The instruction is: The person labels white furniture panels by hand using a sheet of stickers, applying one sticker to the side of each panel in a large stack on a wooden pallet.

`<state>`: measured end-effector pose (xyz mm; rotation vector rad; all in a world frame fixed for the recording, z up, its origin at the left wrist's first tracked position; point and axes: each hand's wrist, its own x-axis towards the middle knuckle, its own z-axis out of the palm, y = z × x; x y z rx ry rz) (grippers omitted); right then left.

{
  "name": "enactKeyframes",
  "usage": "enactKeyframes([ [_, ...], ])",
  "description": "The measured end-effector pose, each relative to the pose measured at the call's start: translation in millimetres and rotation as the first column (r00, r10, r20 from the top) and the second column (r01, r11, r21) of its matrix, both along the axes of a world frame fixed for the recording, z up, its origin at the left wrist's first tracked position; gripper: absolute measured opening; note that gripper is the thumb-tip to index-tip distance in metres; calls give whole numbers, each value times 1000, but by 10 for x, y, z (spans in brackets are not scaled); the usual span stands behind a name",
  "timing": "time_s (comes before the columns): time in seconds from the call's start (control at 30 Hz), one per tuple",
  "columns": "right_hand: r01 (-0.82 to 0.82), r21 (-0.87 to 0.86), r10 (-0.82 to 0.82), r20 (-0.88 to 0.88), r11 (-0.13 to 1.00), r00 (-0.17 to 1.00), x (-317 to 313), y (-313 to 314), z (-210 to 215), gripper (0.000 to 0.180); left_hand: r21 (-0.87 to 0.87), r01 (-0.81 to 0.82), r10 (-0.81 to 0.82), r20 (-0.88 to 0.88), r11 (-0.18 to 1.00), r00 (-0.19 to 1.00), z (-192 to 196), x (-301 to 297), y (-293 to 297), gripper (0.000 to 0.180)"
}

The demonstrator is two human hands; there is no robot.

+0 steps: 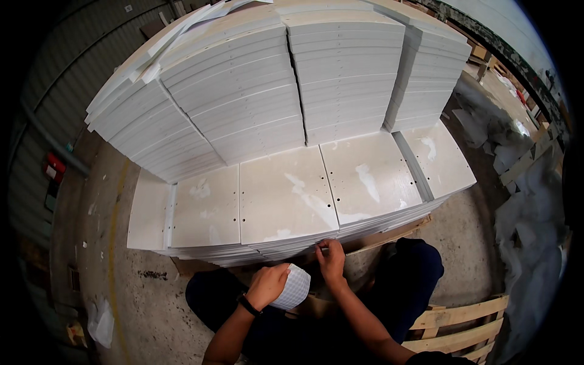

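Note:
My left hand (267, 285) is closed on a white sheet (293, 288) with a fine bluish grid pattern; the sheet bends over below the stack's front edge. A dark band circles that wrist. To its right, my right hand (331, 260) has its fingers pinched at the front edge of the lower panels; anything between the fingertips is too small to make out. Just beyond lies a pale panel (283, 198) with small drilled holes and whitish smears, topping a low stack. Similar panels (371, 176) lie beside it in a row.
Tall stacks of white-edged panels (347, 79) rise behind the low row. A wooden pallet (459, 328) is at the lower right. Crumpled translucent wrapping (529, 225) lies along the right side. A plastic bag (101, 322) rests on the concrete floor at left.

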<state>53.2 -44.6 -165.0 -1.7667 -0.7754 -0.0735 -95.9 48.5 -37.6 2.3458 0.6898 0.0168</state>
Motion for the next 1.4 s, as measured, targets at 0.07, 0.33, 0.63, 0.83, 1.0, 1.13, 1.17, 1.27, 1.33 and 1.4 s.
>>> enactKeyframes([
  [0.07, -32, 18, 32, 15, 999, 999, 14, -8, -12, 21, -4, -2, 2, -7, 1000, 1000, 24, 1, -4, 16],
  [0.33, -61, 44, 60, 19, 997, 998, 37, -19, 34, 20, -40, 1, -3, -41, 999, 999, -34, 25, 3, 16],
  [0.63, 26, -11, -26, -26, 1000, 999, 105, -45, 53, 23, -13, 14, -15, -27, 1000, 1000, -29, 35, 0, 17],
  [0.83, -56, 1, 56, -110, 998, 992, -50, -108, 30, 17, 3, 16, -16, -46, 1000, 999, -67, 25, 11, 17],
  [1.0, -89, 32, 92, -122, 996, 988, -77, -61, -51, 23, 4, 24, -24, -13, 1000, 1000, -62, 40, -4, 16],
  [1.13, -48, 67, 52, -50, 997, 997, -62, -10, -49, 24, 6, 26, -26, -29, 1000, 999, -68, 58, -3, 15],
  [1.17, -37, 61, 39, -40, 997, 998, -61, -10, -52, 25, 5, 27, -27, -31, 1000, 999, -67, 63, 0, 15],
  [1.27, -42, 53, 43, -15, 998, 999, -49, 5, -133, 26, -1, 30, -30, -45, 1000, 999, -76, 59, 3, 15],
  [1.33, 4, 30, -3, -58, 1000, 998, 18, -11, -153, 26, 10, 15, -15, 15, 1000, 1000, -111, 34, 3, 15],
  [1.4, 49, 5, -48, -99, 999, 994, 22, -14, -110, 27, 9, 13, -13, -2, 1000, 1000, -87, 29, 3, 15],
])
